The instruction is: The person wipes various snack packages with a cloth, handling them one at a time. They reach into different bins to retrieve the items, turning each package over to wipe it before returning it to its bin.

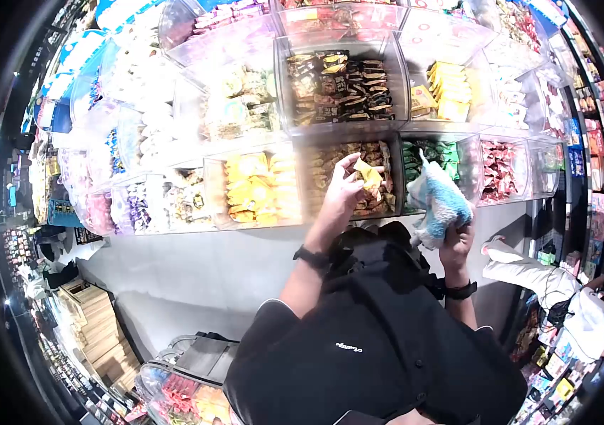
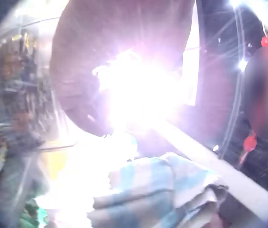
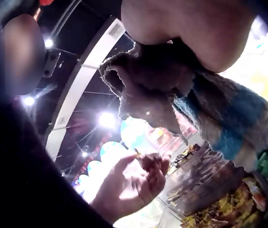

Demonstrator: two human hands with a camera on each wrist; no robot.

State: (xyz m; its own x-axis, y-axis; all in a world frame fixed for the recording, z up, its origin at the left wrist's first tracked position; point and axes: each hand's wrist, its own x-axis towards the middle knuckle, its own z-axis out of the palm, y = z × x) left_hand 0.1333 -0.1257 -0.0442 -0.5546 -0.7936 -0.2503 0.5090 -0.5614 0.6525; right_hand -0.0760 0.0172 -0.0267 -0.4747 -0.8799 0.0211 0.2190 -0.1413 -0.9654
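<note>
A small yellow-wrapped packet (image 1: 369, 174) is pinched in the fingers of my left hand (image 1: 343, 191), above a clear bin of brown and gold packets (image 1: 385, 202). In the right wrist view the left hand (image 3: 133, 186) has its fingers curled round a small dark-looking item (image 3: 149, 161). My right hand (image 1: 458, 242) grips a bunched blue and white cloth (image 1: 442, 198), which hangs over the front of the bin of green packets (image 1: 412, 157). The cloth (image 2: 143, 190) also shows low in the left wrist view, where glare hides much of the left hand (image 2: 124, 28).
Tiers of clear bins hold yellow packets (image 1: 252, 188), black packets (image 1: 348, 88) and red-and-white packets (image 1: 498, 170). A wooden crate (image 1: 100, 329) stands at lower left on the grey floor (image 1: 174, 265). Someone in white trousers (image 1: 532, 273) is at the right, beside packed shelves.
</note>
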